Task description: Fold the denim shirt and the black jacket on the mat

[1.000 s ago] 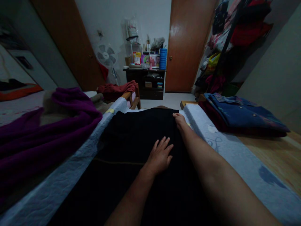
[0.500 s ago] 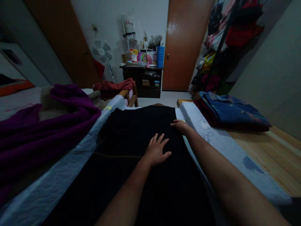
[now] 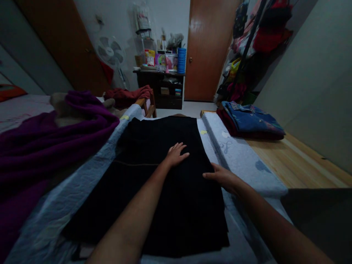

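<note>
A black cloth (image 3: 187,205) lies spread over the light patterned bedding (image 3: 244,161), its near hem showing close to the bottom of the view. A thin pale line crosses its left half. My left hand (image 3: 176,154) rests flat on the middle of the cloth with its fingers apart, holding nothing. At the cloth's right edge is my right hand (image 3: 220,176), its thumb on top of the fabric and its other fingers at or under the edge; whether it pinches the cloth is hard to see.
A purple blanket (image 3: 90,121) is heaped on the left. Folded blue clothing (image 3: 253,119) sits on wooden boards (image 3: 269,157) at the right. Beyond the bed stand a fan (image 3: 111,53), a dark cabinet (image 3: 159,91) and a brown door (image 3: 203,55).
My right hand has moved nearer along the cloth's right edge. My left hand has shifted slightly forward on the fabric. The view has changed, and the cloth's near hem now shows.
</note>
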`<state>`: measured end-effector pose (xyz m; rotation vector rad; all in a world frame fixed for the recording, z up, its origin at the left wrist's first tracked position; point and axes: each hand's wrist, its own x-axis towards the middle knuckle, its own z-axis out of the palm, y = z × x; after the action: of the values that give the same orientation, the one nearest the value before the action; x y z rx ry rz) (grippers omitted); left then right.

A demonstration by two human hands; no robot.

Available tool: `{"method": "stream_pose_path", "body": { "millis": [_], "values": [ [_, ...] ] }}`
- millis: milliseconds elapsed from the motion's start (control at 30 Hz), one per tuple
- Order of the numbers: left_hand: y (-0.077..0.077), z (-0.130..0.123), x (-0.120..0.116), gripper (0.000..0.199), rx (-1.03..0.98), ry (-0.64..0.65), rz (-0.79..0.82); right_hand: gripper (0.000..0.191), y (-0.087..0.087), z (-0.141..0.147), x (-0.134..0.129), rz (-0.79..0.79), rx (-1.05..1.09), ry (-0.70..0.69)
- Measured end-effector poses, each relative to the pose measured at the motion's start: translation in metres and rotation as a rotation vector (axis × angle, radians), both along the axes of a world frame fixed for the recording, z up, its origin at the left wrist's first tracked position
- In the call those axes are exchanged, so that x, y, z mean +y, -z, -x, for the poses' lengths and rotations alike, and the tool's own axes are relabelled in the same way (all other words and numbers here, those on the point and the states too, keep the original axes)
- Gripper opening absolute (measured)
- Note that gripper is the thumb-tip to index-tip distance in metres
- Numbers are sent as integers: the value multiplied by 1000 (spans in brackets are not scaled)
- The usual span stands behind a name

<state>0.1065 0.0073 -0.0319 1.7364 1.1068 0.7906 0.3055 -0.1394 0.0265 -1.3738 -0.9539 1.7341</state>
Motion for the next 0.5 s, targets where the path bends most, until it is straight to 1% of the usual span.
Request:
{"method": "stream_pose_path", "body": {
  "millis": [67,133,200,267,333,400,467,500],
  "values": [
    [-8,-5,4,39,26,-15,12,51,-2,3,-18,20,73,30],
    [-18,-14,9,36,87,-15,-16,51,-4,9,-28,42,150,78],
    [-28,-26,12,35,147,9,-64,50,-7,18,-34,54,242,116],
    [-33,-39,14,37,202,64,-102,52,-7,29,-38,62,327,133],
    [-31,-49,13,40,270,133,-124,56,-4,39,-44,63,365,145],
    [-23,-55,10,43,349,183,-154,63,4,44,-52,60,341,155],
    [-12,-57,7,46,421,217,-216,71,12,43,-59,58,239,156],
    [-7,-57,5,48,452,230,-253,74,16,40,-62,38,156,133]
  ]
}}
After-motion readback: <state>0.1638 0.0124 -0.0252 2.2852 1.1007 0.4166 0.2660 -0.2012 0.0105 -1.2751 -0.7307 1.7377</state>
